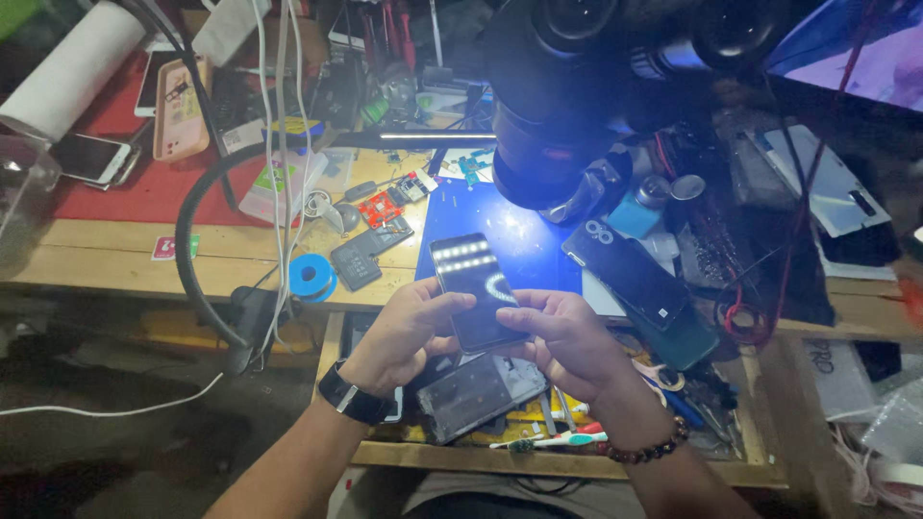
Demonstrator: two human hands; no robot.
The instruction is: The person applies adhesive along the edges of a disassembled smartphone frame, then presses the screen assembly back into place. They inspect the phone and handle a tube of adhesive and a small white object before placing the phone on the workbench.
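Black smartphone gripped in left hand and right hand above blue mat; screen intact, dark; disassembly not begun.

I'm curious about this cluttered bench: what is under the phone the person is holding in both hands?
Below the phone lies a clear phone case on the wooden bench, beside tools and a toothbrush. The hands hide whatever sits directly beneath them.
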